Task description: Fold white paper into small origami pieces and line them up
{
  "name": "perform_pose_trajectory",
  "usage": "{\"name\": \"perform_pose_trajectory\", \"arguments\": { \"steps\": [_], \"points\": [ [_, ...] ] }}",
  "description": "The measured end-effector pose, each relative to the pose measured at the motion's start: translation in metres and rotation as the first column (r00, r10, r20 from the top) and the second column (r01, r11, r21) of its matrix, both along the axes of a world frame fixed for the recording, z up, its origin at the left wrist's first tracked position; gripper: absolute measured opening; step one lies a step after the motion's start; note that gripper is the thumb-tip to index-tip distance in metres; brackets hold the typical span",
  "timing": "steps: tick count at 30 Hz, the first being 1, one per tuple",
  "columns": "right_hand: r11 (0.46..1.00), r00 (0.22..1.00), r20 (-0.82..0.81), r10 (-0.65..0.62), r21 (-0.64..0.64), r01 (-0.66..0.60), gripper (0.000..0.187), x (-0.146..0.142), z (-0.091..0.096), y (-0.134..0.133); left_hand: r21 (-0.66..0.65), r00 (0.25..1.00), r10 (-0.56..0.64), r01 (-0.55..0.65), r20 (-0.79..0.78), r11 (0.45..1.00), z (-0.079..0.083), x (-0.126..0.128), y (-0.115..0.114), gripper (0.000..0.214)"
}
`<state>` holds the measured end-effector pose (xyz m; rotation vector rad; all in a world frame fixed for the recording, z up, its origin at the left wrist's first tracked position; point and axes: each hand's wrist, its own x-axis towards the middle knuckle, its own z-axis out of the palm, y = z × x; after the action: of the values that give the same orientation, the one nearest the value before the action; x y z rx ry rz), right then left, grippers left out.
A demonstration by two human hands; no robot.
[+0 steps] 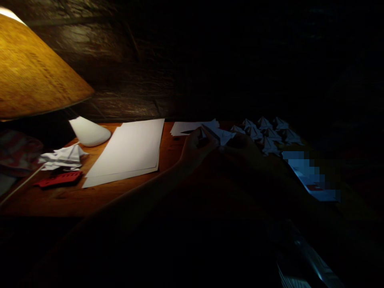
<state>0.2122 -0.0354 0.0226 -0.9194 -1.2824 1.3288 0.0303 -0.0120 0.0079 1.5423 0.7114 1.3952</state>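
Folded paper piece (221, 136), white with sharp creases and a pointed flap, sits at the middle of the head view, raised just above the counter (60, 200) between both hands. It catches only dim light, so its finer folds are hard to read. The left hand (196, 149) meets it from 9 o'clock, its grip pinched together on the paper's left edge with the fingers curled over it. The right hand (244, 147) touches the piece from 3 o'clock, but it is a dark shape and I cannot tell whether its grip is closed or apart. At 2 o'clock of the hands lies a cluster of folded paper figures (268, 134), similar small pointed shapes set close together. At 9 o'clock a stack of white sheets (129, 152) lies flat on the counter, with a white cone (88, 133) on its side just beyond it at 10 o'clock. Further out at 9 o'clock are a crumpled paper (63, 157) and a flat red object (60, 179) just beside it. A lit lamp shade (33, 72) fills the 10 o'clock corner.
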Motion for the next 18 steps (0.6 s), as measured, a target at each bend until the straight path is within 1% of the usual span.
{"name": "perform_pose_trajectory", "arguments": {
  "steps": [4,7,9,12,15,18],
  "points": [
    [1.0,0.999,-0.038,0.012,0.014,-0.011,0.042,-0.0018,0.0002,0.0,0.034,1.0,0.018,-0.017,-0.013,0.999,-0.0006,0.0016,0.0001,0.04],
    [1.0,1.0,0.016,-0.006,0.005,0.006,0.039,-0.0023,0.001,-0.0009,0.065,0.999,0.042,-0.041,-0.016,0.997,-0.0004,0.0023,-0.0005,0.041],
    [1.0,0.999,0.035,0.004,0.005,-0.004,0.039,-0.002,0.0014,-0.0015,0.074,0.998,0.059,-0.057,-0.014,0.996,-0.0002,0.0025,-0.0008,0.043],
    [0.999,0.999,-0.033,0.043,-0.008,-0.043,0.039,-0.0011,0.001,-0.0018,0.067,0.997,0.073,-0.073,-0.003,0.995,-0.0001,0.0026,-0.0002,0.045],
    [0.999,0.996,-0.082,0.045,-0.026,-0.048,0.036,0.0002,-0.0006,-0.0008,0.066,0.997,0.077,-0.079,0.028,0.995,-0.0002,0.0026,0.0013,0.051],
    [1.0,1.0,-0.003,0.013,0.004,-0.013,0.033,0.002,-0.001,0.0007,0.065,0.996,0.079,-0.082,0.046,0.995,-0.0002,0.0023,0.0018,0.055]
  ]
}}
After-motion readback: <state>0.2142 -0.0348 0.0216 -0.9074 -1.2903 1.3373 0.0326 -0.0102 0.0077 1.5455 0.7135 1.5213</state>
